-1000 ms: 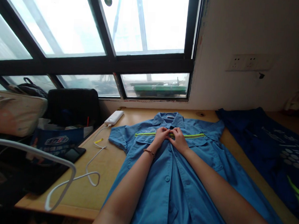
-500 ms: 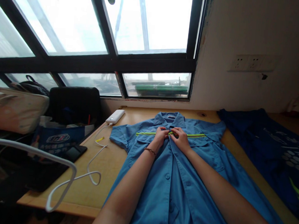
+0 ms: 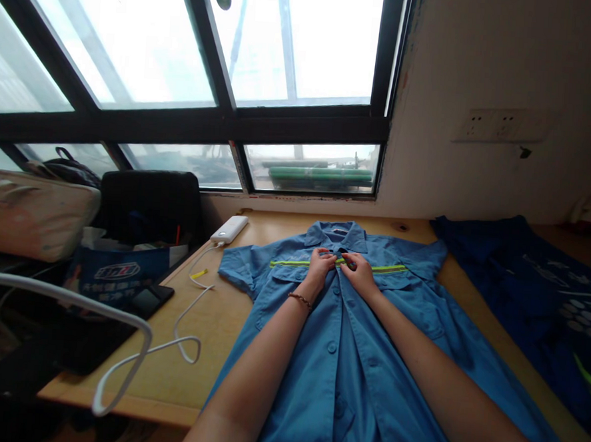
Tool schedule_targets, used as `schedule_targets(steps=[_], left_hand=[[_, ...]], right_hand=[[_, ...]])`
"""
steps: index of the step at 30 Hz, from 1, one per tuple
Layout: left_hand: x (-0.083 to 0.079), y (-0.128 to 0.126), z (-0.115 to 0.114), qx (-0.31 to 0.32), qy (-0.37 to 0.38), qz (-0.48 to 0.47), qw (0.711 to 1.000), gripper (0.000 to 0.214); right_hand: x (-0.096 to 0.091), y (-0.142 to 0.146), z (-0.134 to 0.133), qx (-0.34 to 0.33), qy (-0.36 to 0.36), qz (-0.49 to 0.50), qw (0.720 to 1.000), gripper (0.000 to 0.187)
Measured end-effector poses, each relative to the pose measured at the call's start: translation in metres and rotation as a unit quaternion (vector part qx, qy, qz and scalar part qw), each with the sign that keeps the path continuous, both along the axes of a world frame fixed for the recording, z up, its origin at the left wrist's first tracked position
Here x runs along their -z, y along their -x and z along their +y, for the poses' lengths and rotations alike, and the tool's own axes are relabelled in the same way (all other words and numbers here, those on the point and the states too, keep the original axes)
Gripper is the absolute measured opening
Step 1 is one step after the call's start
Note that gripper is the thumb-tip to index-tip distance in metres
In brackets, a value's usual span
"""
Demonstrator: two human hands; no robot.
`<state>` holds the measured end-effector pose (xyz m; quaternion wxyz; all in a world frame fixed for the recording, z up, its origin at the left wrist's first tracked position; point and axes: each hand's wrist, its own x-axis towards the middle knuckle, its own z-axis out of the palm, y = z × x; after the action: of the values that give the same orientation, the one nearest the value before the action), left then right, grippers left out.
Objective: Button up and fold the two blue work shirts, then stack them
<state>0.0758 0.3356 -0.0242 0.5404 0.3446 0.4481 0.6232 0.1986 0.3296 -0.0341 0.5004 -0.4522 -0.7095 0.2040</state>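
Note:
A blue short-sleeved work shirt [image 3: 312, 355] lies face up, its collar toward the window and a yellow-green stripe across the chest. Below the chest its front hangs apart, and buttons show along the left edge. My left hand [image 3: 320, 269], with a bracelet at the wrist, pinches the left front edge at the stripe. Close beside it, my right hand [image 3: 360, 273] grips the right front edge between thumb and fingers. The fingertips almost meet; whatever button is between them is hidden.
The shirt is spread on a wooden table [image 3: 165, 386]. A white power bank [image 3: 229, 229] with a white cable [image 3: 181, 339] sits at the left, near a dark phone [image 3: 153, 299]. Bags [image 3: 117, 270] stand beyond the left edge. Dark blue printed cloth [image 3: 532, 282] lies at the right.
Both hands stay at the stripe on the shirt front. The right fingers have shifted slightly to the right, and the fingers have changed pose a little. The view has moved slightly.

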Motion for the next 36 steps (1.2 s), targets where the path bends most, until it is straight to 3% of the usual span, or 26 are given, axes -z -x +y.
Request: schedule_targets(steps=[7,15,23,29,33,36], left_hand=[[-0.001,0.002,-0.004,0.028,-0.030,0.007,0.999,0.043],[0.004,0.003,0.001,0.014,-0.033,0.118,0.992,0.047],[0.018,0.002,0.007,-0.007,-0.081,0.191,0.978,0.027],[0.015,0.001,0.012,-0.038,-0.124,0.291,0.948,0.024],[0.006,0.001,0.021,-0.022,-0.129,0.292,0.948,0.020],[0.000,-0.002,0.031,-0.021,-0.121,0.279,0.952,0.020]], right_hand=[[0.005,-0.004,0.002,0.008,-0.003,-0.085,0.996,0.034],[0.007,-0.008,0.003,-0.006,-0.010,-0.136,0.991,0.036],[0.003,-0.008,0.000,-0.002,-0.010,-0.144,0.990,0.036],[-0.019,0.011,-0.042,0.116,-0.047,-0.242,0.962,0.024],[-0.027,0.015,-0.078,0.136,0.029,-0.320,0.937,0.016],[-0.025,0.004,-0.090,0.155,0.054,-0.350,0.922,0.021]])
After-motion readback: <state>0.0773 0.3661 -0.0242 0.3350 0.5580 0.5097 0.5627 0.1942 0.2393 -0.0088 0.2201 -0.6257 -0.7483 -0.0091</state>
